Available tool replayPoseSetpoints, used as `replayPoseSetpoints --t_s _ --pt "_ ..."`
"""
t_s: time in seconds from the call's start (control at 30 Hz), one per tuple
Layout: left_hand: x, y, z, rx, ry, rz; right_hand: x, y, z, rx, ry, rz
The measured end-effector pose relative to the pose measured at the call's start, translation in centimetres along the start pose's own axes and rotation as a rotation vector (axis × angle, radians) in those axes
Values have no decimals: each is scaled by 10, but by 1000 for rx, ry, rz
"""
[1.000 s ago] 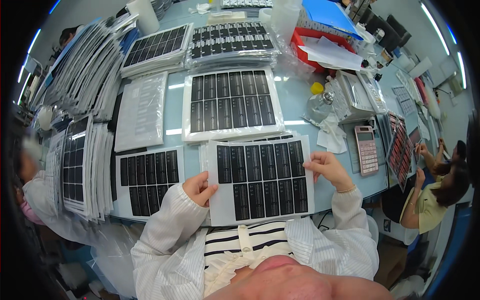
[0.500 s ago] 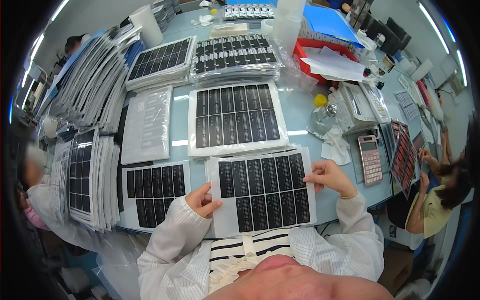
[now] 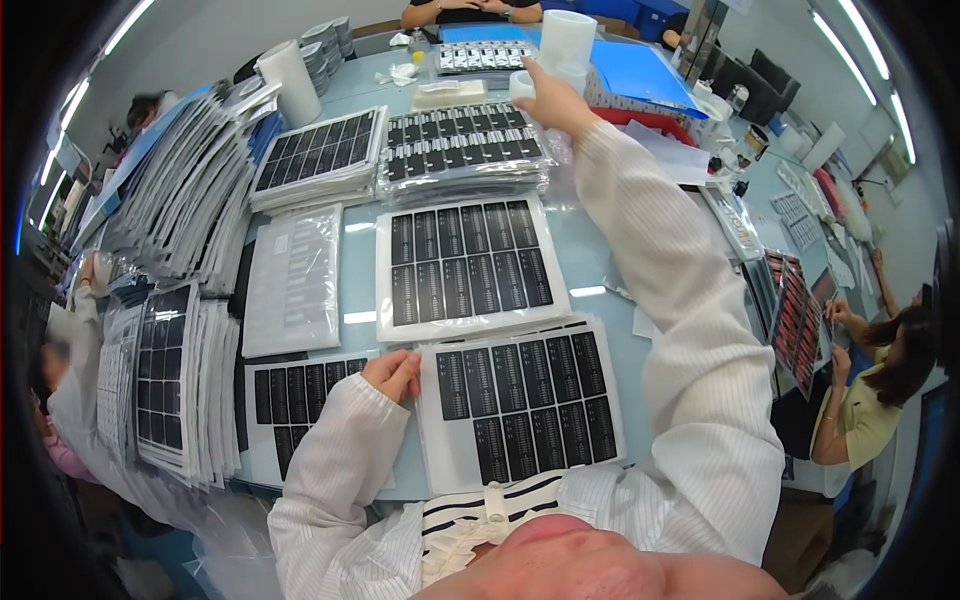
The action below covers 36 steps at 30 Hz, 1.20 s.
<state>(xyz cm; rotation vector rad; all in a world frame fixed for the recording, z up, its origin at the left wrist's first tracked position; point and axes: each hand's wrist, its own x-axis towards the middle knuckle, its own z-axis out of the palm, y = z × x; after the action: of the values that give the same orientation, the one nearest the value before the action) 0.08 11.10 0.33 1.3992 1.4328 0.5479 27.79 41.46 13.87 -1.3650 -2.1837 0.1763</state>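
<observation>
The pale-blue table [image 3: 585, 245] bears a near label-sheet stack [image 3: 525, 400], a bagged stack [image 3: 465, 265] just beyond, and a white roll [image 3: 291, 85] far left.

- And here's the white sheet [image 3: 450, 440], flat at the table's [image 3: 590, 255] near edge: black panels [image 3: 508, 378], six above five, lower-left spot bare!
- Way across the table, a small white roll [image 3: 521, 85], partly hidden.

pale grey wall [image 3: 205, 45] | white tube lights [image 3: 844, 58] left and right | glossy pale-blue table [image 3: 360, 262]
</observation>
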Motion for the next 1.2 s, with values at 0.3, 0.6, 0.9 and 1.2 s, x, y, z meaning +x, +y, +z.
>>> replayPoseSetpoints --t_s 0.3,0.6,0.9,1.2 --pt "-7 -4 4 108 2 9 -18 -31 96 -60 -99 -114" --pt "-13 5 5 159 54 49 0 -2 125 32 156 80" --pt "-9 -3 5 185 47 40 50 30 101 584 -21 355" --pt "-9 -4 4 182 49 79 136 50 74 954 183 538"
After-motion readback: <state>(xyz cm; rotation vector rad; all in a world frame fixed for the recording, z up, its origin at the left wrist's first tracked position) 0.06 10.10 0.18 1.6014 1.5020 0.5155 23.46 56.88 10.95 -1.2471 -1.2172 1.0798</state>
